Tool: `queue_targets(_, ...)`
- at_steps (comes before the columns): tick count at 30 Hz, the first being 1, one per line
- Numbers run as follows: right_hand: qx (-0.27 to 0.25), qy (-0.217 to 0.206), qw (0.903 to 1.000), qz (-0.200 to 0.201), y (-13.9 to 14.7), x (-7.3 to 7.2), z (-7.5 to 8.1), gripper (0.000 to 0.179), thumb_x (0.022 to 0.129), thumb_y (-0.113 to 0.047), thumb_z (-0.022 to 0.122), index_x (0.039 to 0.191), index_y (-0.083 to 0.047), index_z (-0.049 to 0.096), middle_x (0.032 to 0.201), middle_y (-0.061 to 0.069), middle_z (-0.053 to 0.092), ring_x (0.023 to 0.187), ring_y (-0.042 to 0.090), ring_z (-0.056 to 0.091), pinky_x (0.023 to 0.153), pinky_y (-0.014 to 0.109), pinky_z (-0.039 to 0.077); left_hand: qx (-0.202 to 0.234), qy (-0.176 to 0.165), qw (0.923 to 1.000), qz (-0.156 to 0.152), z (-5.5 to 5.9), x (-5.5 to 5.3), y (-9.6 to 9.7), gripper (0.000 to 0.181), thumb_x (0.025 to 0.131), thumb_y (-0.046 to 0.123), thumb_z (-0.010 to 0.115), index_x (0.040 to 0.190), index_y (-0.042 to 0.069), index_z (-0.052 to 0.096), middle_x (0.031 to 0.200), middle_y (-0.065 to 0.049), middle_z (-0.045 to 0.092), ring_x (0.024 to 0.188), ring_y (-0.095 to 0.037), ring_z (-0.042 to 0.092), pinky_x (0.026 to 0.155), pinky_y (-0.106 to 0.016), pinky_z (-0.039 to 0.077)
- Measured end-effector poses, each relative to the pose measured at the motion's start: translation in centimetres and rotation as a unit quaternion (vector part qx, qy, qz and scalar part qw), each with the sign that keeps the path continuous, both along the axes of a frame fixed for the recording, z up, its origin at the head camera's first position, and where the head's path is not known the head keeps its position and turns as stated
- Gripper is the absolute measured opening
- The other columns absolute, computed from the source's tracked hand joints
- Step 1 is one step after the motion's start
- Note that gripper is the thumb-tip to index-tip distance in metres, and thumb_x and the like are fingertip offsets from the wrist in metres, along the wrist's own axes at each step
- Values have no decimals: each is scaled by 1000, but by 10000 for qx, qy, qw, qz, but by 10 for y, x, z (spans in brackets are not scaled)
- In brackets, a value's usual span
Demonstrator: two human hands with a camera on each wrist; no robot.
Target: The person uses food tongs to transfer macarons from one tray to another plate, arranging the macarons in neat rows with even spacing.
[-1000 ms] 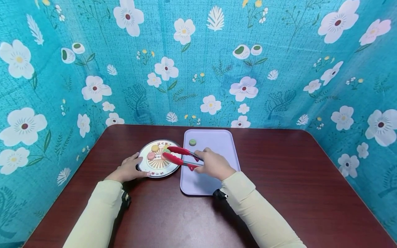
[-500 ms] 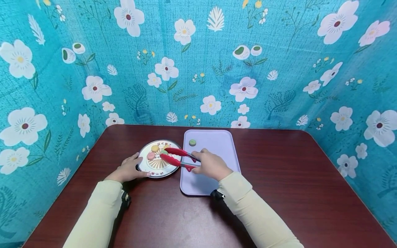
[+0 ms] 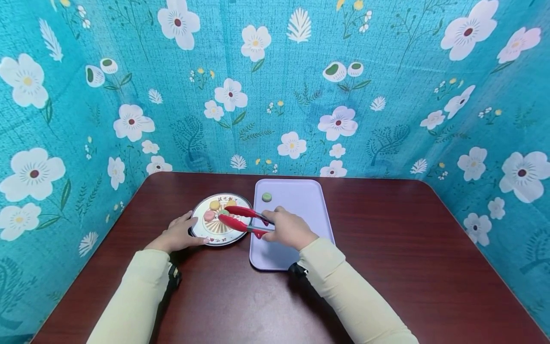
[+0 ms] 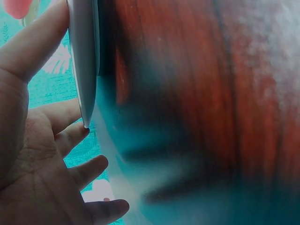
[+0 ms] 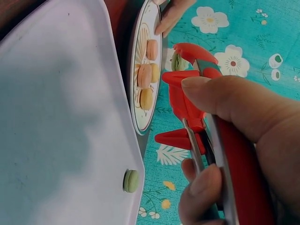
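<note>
My right hand (image 3: pixel 292 228) grips red-handled tongs (image 3: pixel 237 223). Between the tong tips sits a green macaron (image 5: pixel 177 62), held over the white patterned plate (image 3: pixel 221 239). On that plate lie pink macarons (image 5: pixel 145 76) and yellow macarons (image 5: pixel 146 98); the tongs partly cover some of them in the head view. My left hand (image 3: pixel 176 234) rests at the plate's left rim, thumb along the front edge and the other fingers spread toward the far side. In the left wrist view the thumb and fingers touch the plate's edge.
A lilac tray (image 3: pixel 292 191) stands right of the plate, with another green macaron (image 3: pixel 267 197) near its far left corner. Both lie on a dark red-brown table (image 3: pixel 386 239). A blue flowered cloth (image 3: pixel 275 95) hangs behind and along both sides.
My right hand has shifted a little left, carrying the tongs and the green macaron further toward the plate's middle. My left hand and the plate have stayed in place.
</note>
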State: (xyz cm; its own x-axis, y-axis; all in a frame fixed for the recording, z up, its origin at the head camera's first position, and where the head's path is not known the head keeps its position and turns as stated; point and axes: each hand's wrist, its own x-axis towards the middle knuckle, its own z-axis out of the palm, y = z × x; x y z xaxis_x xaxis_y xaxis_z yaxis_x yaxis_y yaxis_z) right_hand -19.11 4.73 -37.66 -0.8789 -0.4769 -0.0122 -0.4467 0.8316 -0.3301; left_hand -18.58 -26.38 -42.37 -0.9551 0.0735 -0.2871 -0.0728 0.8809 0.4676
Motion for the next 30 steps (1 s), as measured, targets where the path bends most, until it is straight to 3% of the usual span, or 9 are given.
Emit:
queue_targets(5,-13,-80,10000,13,-2,1,0,54,79,-31,78,128,-21,61,94,4,57,67,18,51,54,31,42,19,6,10000,27,-2,-2,0,101,75,44,78,149,-3,27,154,-28,16,134,-51,16,92,-63,45)
queue_targets(20,134,-282,9995,76,-15,3,-2,60,80,-30,77,135,-20,57,103,7,59,67,17,53,56,31,44,1,-36,10000,28,-2,0,0,101,76,47,77,149,-3,27,155,-28,15,135,-51,14,95,-67,39)
queue_targets(30,170,-233,9994,168,-23,2,-5,63,79,-29,77,137,-19,56,107,8,60,65,17,53,58,32,45,18,-23,10000,63,-2,-2,-2,101,75,44,78,149,-2,27,154,-27,16,135,-51,16,92,-65,43)
